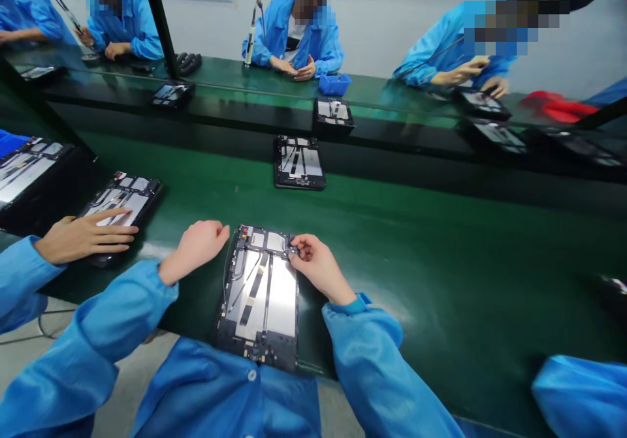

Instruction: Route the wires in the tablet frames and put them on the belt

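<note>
A glossy dark-green tabletop (441,255) fills the room's foreground, with a pale wall (392,7) and seated co-workers in blue jackets well beyond the fingers. The flat black rectangular device (283,294), its back open on silver metal plates and dark strips, lies between the person's two hands, mostly on the near side of the fingers. The right hand (319,267) has its thumb and fingers bent close together at the device's far right corner, over the edge; whether they grip any small part, I cannot tell. The left hand (200,249) is raised just left of the far left corner, its fingers curled inward near a thin dark wire (226,269); their grasp cannot be made out. Left of those fingers, a co-worker's hand (85,237) lies spread on a similar black device (142,187). Another open black tablet-shaped device (311,162) sits beyond the right fingers, and farther off stands a small blue plastic bin (334,86).
</note>
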### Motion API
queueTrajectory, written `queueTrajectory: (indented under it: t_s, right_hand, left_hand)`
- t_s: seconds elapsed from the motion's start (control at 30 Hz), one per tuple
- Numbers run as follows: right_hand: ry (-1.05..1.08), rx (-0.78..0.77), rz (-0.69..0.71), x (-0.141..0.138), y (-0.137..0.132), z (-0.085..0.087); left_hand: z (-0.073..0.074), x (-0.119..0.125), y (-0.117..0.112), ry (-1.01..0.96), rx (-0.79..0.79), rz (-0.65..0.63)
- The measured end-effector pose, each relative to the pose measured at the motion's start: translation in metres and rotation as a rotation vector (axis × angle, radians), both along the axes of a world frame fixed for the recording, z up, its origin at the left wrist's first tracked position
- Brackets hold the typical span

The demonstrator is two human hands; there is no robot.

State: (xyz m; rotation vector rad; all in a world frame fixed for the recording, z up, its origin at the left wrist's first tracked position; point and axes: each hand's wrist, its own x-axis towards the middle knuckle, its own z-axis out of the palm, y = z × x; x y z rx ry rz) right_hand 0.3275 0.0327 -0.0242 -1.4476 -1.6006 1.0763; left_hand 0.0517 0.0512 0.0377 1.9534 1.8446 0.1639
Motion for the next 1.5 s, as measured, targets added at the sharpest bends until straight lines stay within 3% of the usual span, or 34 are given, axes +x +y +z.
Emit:
queueTrajectory:
  t_s: [0.13,0.2,0.27,0.33,0.43,0.5,0.57,0.63,0.73,0.83,0.93,1.07,1.27,1.5]
  right_hand:
    - [-0.069,0.06,-0.046,-0.003,-0.003,0.004]
    - [-0.149,0.159,-0.095,-0.012,-0.011,0.013]
    - [-0.184,0.221,-0.06,-0.028,-0.024,0.025]
    - [-0.164,0.2,0.115,-0.05,-0.039,0.036]
    - [-0.181,0.158,0.422,-0.083,-0.051,0.044]
    - [-0.209,0.18,0.536,-0.098,-0.052,0.042]
    - [-0.217,0.21,0.576,-0.101,-0.049,0.039]
    - [-0.214,0.221,0.6,-0.097,-0.045,0.036]
    - [-0.2,0.224,0.635,-0.087,-0.04,0.035]
    - [-0.201,0.267,0.647,-0.085,-0.033,0.036]
    - [-0.242,0.358,0.653,-0.09,-0.023,0.035]
    - [-0.292,0.458,0.688,-0.093,-0.01,0.03]
    - [-0.305,0.475,0.691,-0.091,-0.006,0.026]
    - [-0.241,0.467,0.656,-0.089,-0.006,0.024]
  left_hand:
    - [-0.02,-0.015,-0.024,-0.227,-0.341,-0.061]
    - [-0.029,-0.013,-0.035,-0.331,-0.339,-0.039]
    - [-0.03,-0.01,-0.044,-0.398,-0.288,-0.007]
    - [-0.021,-0.01,-0.052,-0.494,-0.245,-0.008]
    - [0.005,-0.013,-0.063,-0.654,-0.241,-0.114]
    - [0.021,-0.014,-0.068,-0.679,-0.241,-0.21]
    - [0.028,-0.015,-0.073,-0.67,-0.218,-0.235]
    - [0.022,-0.015,-0.077,-0.696,-0.205,-0.17]
    - [-0.003,-0.015,-0.083,-0.764,-0.233,-0.036]
    - [-0.03,-0.014,-0.088,-0.802,-0.301,0.009]
    - [-0.045,-0.012,-0.092,-0.852,-0.345,0.054]
    - [-0.049,-0.008,-0.092,-0.936,-0.399,0.132]
    - [-0.045,0.002,-0.088,-0.989,-0.484,0.287]
    - [-0.043,0.003,-0.075,-0.955,-0.442,0.285]
